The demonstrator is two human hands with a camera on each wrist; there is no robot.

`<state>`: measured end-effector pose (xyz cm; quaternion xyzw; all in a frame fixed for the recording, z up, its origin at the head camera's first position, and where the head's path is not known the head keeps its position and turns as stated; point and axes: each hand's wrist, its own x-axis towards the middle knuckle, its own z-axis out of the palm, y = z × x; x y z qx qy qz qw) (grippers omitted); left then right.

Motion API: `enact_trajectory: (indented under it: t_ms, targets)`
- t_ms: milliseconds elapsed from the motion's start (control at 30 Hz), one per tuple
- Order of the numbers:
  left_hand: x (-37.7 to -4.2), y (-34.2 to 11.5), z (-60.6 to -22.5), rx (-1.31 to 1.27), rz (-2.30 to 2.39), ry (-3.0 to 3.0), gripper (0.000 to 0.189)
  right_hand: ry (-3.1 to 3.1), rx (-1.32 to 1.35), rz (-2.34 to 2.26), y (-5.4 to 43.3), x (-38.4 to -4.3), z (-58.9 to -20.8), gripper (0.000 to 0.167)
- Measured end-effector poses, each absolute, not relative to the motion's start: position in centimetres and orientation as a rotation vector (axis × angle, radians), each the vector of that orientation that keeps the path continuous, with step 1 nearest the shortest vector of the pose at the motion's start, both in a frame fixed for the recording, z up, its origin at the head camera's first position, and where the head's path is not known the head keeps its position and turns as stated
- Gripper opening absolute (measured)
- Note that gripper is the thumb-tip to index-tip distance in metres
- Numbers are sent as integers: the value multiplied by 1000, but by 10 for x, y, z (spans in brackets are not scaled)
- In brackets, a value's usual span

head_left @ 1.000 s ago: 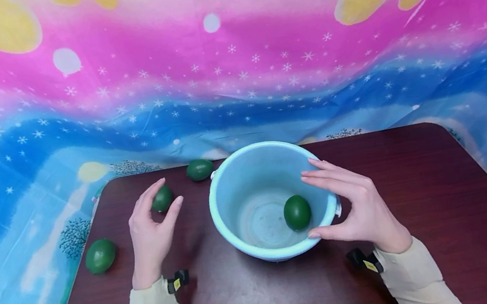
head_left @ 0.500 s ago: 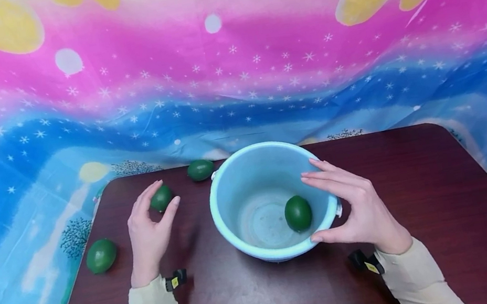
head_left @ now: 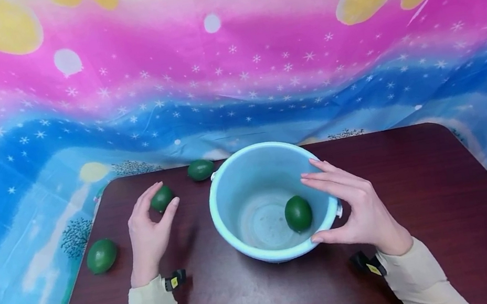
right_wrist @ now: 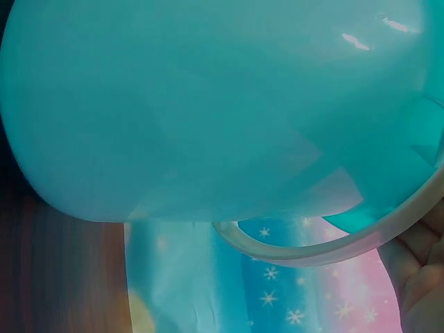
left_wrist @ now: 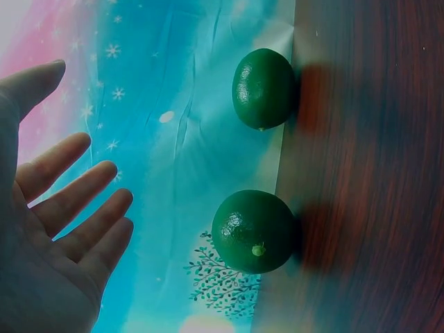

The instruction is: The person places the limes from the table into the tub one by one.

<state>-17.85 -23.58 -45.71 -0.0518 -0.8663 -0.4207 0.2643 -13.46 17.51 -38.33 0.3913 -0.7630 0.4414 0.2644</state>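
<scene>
My left hand (head_left: 149,230) is held above the table, thumb and fingers spread, near a green lime (head_left: 162,199). In the left wrist view the fingers (left_wrist: 83,208) are apart from that lime (left_wrist: 255,232) and from another lime (left_wrist: 263,89). A light blue bucket (head_left: 225,234) stands upright at mid-table, with one lime (head_left: 298,213) at the bottom. Over its right rim is my right hand (head_left: 359,205), fingers extended above the opening and thumb by the front rim. Whether it touches the rim is unclear. The right wrist view shows the palm (right_wrist: 424,284) beside the bucket's pale handle (right_wrist: 305,255).
One lime (head_left: 102,255) lies near the table's left edge, another lime (head_left: 200,170) at the back edge left of the bucket. The dark wooden table (head_left: 430,186) runs up to a colourful hanging cloth (head_left: 233,89) behind and at both sides.
</scene>
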Motion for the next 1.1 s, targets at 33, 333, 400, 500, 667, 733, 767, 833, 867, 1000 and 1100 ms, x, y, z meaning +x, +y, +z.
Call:
enact_trajectory:
  t_ms: [33, 333, 400, 500, 667, 733, 767, 833, 867, 1000, 1100]
  targets:
    - [-179, -236, -457, -140, -1137, -2340, 50, -2062, 1058, 1193, 175, -134, -383, 81]
    - [-179, -237, -456, -128, -1134, -2343, 50, -2033, 1053, 1205, 174, -134, -383, 80]
    - [-179, -238, -455, -117, -1135, -2341, 49, -2038, 1052, 1208, 174, -134, -383, 79]
    - [-180, -240, -456, -107, -1137, -2347, 49, -2040, 1049, 1210, 174, -134, -383, 79]
    - [-181, -242, -459, -95, -1157, -2360, 50, -2038, 1047, 1207, 173, -134, -383, 79]
    - [-182, -243, -461, -79, -1159, -2366, 51, -2040, 1047, 1205, 173, -134, -383, 79]
    - [-182, -243, -461, -67, -1156, -2372, 51, -2042, 1046, 1207, 173, -134, -383, 79]
    - [-183, -245, -463, -46, -1153, -2387, 53, -2044, 1045, 1208, 173, -134, -383, 79]
    - [-184, -246, -464, -39, -1151, -2393, 54, -2045, 1044, 1207, 173, -134, -383, 79]
    - [-187, -251, -469, -18, -1156, -2422, 58, -2044, 1044, 1208, 173, -134, -383, 79]
    - [-190, -253, -471, -7, -1165, -2446, 60, -2040, 1045, 1207, 173, -133, -383, 79]
